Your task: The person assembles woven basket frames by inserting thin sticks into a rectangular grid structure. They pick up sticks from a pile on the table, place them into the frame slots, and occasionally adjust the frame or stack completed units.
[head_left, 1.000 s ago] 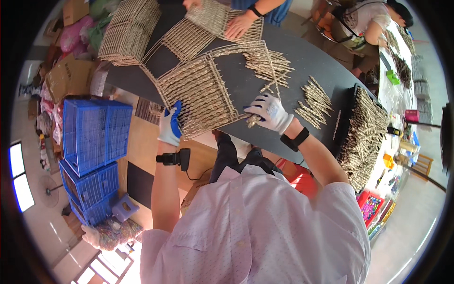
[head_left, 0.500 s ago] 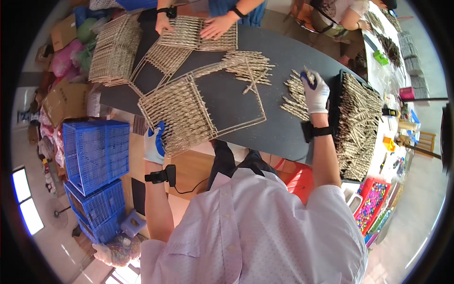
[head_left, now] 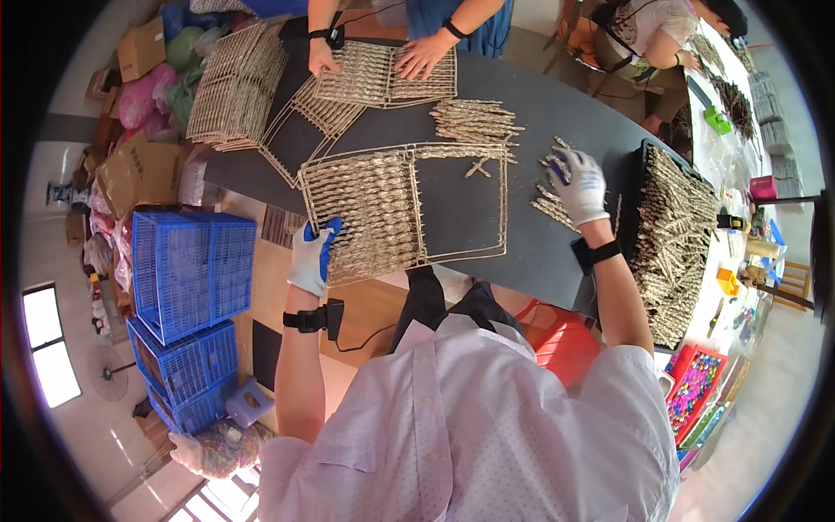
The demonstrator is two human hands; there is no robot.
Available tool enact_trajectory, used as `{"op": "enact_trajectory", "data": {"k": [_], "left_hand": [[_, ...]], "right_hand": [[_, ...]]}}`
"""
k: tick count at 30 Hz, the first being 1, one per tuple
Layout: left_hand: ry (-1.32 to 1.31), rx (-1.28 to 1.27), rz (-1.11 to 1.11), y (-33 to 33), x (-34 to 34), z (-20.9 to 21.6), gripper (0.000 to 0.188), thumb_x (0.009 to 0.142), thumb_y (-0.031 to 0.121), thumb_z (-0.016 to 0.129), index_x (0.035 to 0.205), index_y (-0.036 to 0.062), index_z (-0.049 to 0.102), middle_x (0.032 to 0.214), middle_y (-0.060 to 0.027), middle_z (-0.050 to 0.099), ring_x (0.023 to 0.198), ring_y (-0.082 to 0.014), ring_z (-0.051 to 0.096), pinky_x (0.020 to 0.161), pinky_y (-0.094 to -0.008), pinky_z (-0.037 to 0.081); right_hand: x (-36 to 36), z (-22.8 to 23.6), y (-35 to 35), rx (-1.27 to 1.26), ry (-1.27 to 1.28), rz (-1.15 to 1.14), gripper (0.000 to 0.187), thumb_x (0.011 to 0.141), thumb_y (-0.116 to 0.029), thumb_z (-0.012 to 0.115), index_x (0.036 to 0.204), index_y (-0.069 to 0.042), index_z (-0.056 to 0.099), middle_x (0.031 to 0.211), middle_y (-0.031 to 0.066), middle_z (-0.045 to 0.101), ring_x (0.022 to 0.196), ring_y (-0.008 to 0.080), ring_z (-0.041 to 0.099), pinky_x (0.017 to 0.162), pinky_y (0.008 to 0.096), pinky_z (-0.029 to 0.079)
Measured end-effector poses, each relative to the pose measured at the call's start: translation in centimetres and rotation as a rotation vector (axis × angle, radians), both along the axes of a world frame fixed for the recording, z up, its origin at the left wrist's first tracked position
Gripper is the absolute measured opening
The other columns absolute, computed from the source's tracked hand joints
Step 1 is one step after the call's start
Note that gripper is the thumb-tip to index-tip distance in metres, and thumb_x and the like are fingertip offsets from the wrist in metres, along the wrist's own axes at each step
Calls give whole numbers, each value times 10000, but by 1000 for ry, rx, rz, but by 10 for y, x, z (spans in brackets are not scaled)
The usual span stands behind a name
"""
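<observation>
My left hand point(head_left: 310, 259), in a white glove with blue palm, grips the near left edge of a wire frame point(head_left: 463, 257). Rows of beige twisted paper-like sticks point(head_left: 370, 213) fill the frame's left half; its right half shows bare tabletop. At the right, my gloved right hand point(head_left: 581, 187) spreads over a loose pile of the same sticks point(head_left: 551, 206), fingers apart and touching some of them. The glove hides part of this pile. Another bundle of sticks point(head_left: 476, 120) lies beyond the frame, and a few crossed short pieces point(head_left: 477, 167) rest inside its opening.
Across the dark table point(head_left: 548, 261), another person's hands point(head_left: 424, 57) press on a filled panel point(head_left: 352, 74). Stacked panels point(head_left: 235, 87) stand far left. A black tray point(head_left: 642, 174) heaped with sticks is at right. Blue crates point(head_left: 193, 270) stand left; a red stool point(head_left: 565, 344) sits below the table.
The frame, still in my left hand, has turned straighter and lies flatter. My right hand has come down from holding sticks up to spreading over the pile. The view has shifted slightly.
</observation>
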State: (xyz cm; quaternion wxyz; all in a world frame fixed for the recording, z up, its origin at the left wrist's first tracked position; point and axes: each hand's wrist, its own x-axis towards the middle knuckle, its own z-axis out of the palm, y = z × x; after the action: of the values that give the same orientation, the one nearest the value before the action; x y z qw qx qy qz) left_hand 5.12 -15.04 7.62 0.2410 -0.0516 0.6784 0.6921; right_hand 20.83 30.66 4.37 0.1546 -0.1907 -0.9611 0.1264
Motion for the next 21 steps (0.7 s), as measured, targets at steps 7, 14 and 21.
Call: {"op": "enact_trajectory", "data": {"k": [7, 14, 21], "left_hand": [[181, 61, -86, 41, 4, 10, 288, 869, -92, 510, 1147, -76, 582, 1070, -83, 636, 924, -143, 605, 885, -284, 495], [102, 108, -39, 43, 13, 5, 302, 888, -83, 488, 1178, -50, 567, 1058, -68, 619, 864, -133, 593, 813, -265, 508], [475, -367, -42, 63, 36, 14, 303, 777, -47, 555, 1074, -56, 612, 1000, -109, 658, 910, -178, 613, 839, -317, 483]], "right_hand": [[-44, 19, -104, -2277, 153, 67, 394, 941, -296, 588, 1269, -84, 533, 1105, 55, 641, 828, 137, 605, 685, 265, 497], [-82, 5, -108, -2572, 650, 143, 263, 957, -74, 499, 1217, -67, 543, 1064, 54, 604, 819, 150, 566, 653, 248, 496], [-101, -17, -123, -2558, 784, -426, 102, 933, -100, 573, 1024, -67, 607, 744, 46, 586, 611, 135, 563, 551, 225, 494]]}}
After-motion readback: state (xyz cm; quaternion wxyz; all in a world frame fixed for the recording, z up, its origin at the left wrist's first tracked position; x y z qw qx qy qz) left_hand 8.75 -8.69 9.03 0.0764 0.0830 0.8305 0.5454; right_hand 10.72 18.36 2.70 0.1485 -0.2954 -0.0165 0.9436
